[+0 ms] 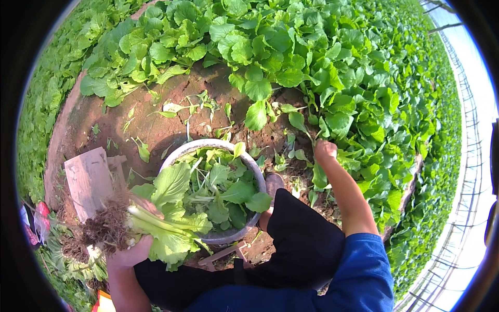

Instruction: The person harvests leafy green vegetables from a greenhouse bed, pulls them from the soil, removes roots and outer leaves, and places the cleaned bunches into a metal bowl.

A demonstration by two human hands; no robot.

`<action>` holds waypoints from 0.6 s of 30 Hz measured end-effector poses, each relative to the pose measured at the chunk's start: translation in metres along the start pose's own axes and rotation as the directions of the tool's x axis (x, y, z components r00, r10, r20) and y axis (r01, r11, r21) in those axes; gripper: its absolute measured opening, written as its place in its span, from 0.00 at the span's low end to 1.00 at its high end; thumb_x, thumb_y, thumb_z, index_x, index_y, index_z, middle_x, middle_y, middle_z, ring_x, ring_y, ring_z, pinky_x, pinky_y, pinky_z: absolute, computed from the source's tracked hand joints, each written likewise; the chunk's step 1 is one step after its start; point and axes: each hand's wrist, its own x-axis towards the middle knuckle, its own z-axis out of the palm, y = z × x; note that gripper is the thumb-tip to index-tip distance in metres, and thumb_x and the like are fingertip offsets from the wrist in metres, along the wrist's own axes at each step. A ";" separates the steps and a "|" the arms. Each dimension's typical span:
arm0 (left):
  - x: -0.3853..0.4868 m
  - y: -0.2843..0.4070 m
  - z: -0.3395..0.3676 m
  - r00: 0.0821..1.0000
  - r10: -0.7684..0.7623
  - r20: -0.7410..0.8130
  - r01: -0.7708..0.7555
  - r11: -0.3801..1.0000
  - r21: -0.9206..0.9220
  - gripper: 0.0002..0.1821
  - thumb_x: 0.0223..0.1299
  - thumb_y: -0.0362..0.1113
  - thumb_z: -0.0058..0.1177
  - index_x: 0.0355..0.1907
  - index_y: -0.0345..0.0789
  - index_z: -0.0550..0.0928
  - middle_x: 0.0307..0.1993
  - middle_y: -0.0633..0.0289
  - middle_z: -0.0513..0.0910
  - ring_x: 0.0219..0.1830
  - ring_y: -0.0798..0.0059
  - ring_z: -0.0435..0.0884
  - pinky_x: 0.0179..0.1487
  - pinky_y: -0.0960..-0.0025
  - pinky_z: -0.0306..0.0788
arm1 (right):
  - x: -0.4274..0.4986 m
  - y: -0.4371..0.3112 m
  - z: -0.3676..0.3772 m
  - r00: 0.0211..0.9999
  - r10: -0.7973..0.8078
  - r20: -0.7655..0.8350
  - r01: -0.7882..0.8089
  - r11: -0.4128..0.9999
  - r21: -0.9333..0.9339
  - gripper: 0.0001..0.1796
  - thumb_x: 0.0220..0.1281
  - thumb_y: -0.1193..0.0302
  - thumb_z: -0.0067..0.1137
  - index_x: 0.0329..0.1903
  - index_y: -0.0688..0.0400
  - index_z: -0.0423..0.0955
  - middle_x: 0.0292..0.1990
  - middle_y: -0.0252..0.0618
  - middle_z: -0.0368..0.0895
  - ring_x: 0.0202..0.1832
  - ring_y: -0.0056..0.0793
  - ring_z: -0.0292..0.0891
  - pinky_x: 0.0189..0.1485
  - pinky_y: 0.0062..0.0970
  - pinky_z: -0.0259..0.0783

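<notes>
My left hand (134, 249) is closed around a bunch of leafy green vegetables (163, 230), their muddy roots pointing left and the leaves hanging over the rim of a round tub (255, 171). Loose green leaves (222, 187) fill much of that tub, which stands before my knees. Out to the right, my right hand (325, 151) grips the base of a leafy plant (320, 175) at the edge of the growing bed. Its fingers are partly hidden, and whether the plant is still rooted I cannot tell.
A small wooden stool (89, 183) stands left of the tub. Dense leafy plants (273, 43) grow ahead and to the right. Torn leaves lie on bare soil (156, 128). More pulled greens (97, 269) and plastic bags (42, 218) are at lower left. My shoe (274, 185) is beside the tub.
</notes>
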 end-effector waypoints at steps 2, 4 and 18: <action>0.000 0.000 0.001 0.999 -0.006 -0.050 0.006 1.000 -0.002 0.29 0.43 0.19 0.50 0.55 0.32 0.68 0.46 0.53 0.74 0.49 0.64 0.77 0.56 0.57 0.73 | -0.001 0.001 -0.007 0.994 -0.094 0.059 0.097 0.994 -0.041 0.13 0.65 0.65 0.51 0.48 0.53 0.77 0.41 0.39 0.86 0.46 0.36 0.83 0.44 0.36 0.76; -0.001 0.000 0.002 0.998 0.027 -0.062 -0.032 0.997 -0.074 0.30 0.43 0.19 0.51 0.56 0.30 0.69 0.47 0.52 0.75 0.51 0.64 0.77 0.56 0.58 0.73 | -0.006 0.002 -0.024 0.993 -0.086 -0.080 0.092 0.993 0.071 0.14 0.66 0.60 0.51 0.47 0.54 0.77 0.41 0.42 0.85 0.46 0.39 0.83 0.46 0.38 0.76; 0.003 -0.001 0.014 0.976 0.218 0.017 -0.218 0.974 0.067 0.23 0.48 0.23 0.62 0.51 0.31 0.79 0.43 0.64 0.83 0.44 0.78 0.80 0.52 0.70 0.73 | -0.167 -0.027 -0.224 0.724 -0.303 -0.619 0.601 -0.163 0.783 0.21 0.72 0.63 0.55 0.59 0.64 0.69 0.47 0.35 0.80 0.46 0.20 0.71 0.54 0.27 0.70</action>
